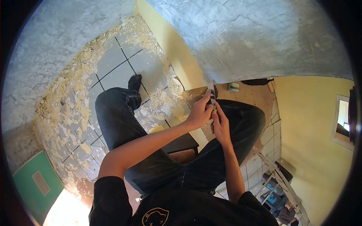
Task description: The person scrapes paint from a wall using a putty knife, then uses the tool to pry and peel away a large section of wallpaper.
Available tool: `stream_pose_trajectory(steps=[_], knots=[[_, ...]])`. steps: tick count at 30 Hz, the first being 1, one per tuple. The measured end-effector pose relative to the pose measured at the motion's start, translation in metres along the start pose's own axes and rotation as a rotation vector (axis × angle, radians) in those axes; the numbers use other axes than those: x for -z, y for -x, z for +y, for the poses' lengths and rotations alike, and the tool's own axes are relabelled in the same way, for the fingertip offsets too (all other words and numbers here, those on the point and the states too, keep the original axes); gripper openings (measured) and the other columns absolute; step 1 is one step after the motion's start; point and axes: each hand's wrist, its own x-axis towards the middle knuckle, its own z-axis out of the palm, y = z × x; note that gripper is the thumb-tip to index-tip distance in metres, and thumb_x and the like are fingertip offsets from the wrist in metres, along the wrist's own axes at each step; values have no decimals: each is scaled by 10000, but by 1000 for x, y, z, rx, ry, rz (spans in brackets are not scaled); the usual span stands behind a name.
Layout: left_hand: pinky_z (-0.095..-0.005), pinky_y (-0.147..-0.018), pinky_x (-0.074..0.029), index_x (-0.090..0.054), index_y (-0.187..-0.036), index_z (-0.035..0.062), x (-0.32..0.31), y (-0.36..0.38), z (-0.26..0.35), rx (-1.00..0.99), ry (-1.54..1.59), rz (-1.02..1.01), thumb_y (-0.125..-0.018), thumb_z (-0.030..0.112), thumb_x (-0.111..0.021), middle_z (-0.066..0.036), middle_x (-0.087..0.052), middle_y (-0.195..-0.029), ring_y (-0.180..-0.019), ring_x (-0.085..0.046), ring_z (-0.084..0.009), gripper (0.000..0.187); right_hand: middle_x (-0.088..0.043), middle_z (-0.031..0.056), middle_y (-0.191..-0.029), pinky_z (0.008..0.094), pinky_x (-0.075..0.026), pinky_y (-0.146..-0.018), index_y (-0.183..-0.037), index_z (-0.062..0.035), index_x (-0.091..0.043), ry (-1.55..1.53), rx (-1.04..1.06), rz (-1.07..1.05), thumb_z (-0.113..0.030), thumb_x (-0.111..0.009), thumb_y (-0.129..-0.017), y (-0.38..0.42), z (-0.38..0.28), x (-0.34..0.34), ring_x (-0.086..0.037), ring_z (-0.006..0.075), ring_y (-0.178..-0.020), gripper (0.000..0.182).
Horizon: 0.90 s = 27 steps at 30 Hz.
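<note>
My left hand (pixel 199 112) and my right hand (pixel 221 124) meet over my right thigh, close to the lower edge of the grey wall. Between them is a narrow flat-bladed scraper (pixel 212 92), its blade pointing away from me. The left thumb and fingers are closed along the blade side, while the right fingers pinch the lower end, where a small yellowish-green spot shows. Much of the tool is hidden by the fingers.
Yellow and white paint flakes (pixel 81 109) cover the tiled floor (pixel 113 62). A yellow wall strip (pixel 173 47) borders the patchy grey wall (pixel 249 37). A green board (pixel 39 186) stands lower left. A wooden frame (pixel 286 184) leans at lower right. A small striped box (pixel 233 87) lies by the wall.
</note>
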Motion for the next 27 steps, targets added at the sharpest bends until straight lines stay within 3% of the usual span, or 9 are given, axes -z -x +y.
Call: stream_pose_trajectory(steps=[4,11,13,14,15,17,20,24,27], knots=[[-290,-671,-433,-351,-1412,2,6,-6,-2,-3,-70,-25,-897,74,-501,-96,-547,-784,-716,-493,-133,541,-659,197,-978,342,-492,-710,-1376,-66,-441,323,247,120,-175,-461,-991,0,-8,-8,-647,232,-790,400],[-274,-656,-423,-348,-1415,3,6,-6,-2,21,5,-65,-901,54,-480,-68,-499,-736,-709,-449,-104,533,-652,237,-955,344,-487,-672,-1357,-64,-465,344,294,174,-154,-475,-984,6,-9,-14,-653,234,-786,384],[-247,-673,-419,-323,-1428,6,2,-1,3,42,-36,-78,-902,49,-473,-78,-508,-796,-730,-434,-97,548,-656,219,-921,336,-487,-666,-1351,-55,-473,361,166,165,-150,-474,-985,11,-7,-10,-635,195,-769,379],[-291,-772,-460,-286,-1437,-13,-3,-2,-6,-88,-44,-79,-899,46,-460,-167,-594,-994,-841,-569,-179,568,-656,219,-921,336,-487,-666,-1351,-55,-473,363,161,163,-150,-474,-985,12,-5,-8,-635,195,-769,379],[-291,-772,-460,-286,-1437,-13,-6,-2,-6,-85,-41,-82,-899,46,-460,-167,-594,-994,-841,-569,-179,568,-661,202,-906,328,-485,-668,-1350,-51,-475,335,141,171,-152,-472,-986,12,-3,-5,-619,170,-759,378],[-365,-882,-456,-259,-1435,-36,-11,-1,-5,-271,-226,-10,-892,36,-446,-270,-539,-1244,-1075,-591,-336,578,-665,184,-891,320,-483,-670,-1349,-46,-476,312,118,180,-154,-469,-987,11,4,-1,-603,144,-748,378],[-407,-975,-406,-253,-1429,-48,-12,4,-6,-62,-203,-7,-886,35,-436,-318,-429,-1346,-1221,-469,-416,579,-672,152,-873,301,-474,-663,-1348,-40,-477,229,100,95,-161,-463,-989,6,17,2,-582,130,-727,379],[-393,-969,-412,-263,-1421,-55,-12,4,-15,-232,-336,116,-886,41,-435,-331,-449,-1318,-1200,-493,-411,569,-672,140,-872,311,-470,-654,-1344,-49,-484,193,7,26,-180,-449,-996,3,9,-4,-575,138,-713,374],[-404,-947,-421,-260,-1416,-62,-4,-3,-5,-19,-169,-16,-878,32,-426,-346,-438,-1315,-1169,-511,-423,571,-664,164,-858,329,-472,-660,-1339,-53,-489,225,29,57,-194,-439,-999,1,-5,-8,-587,157,-707,372]])
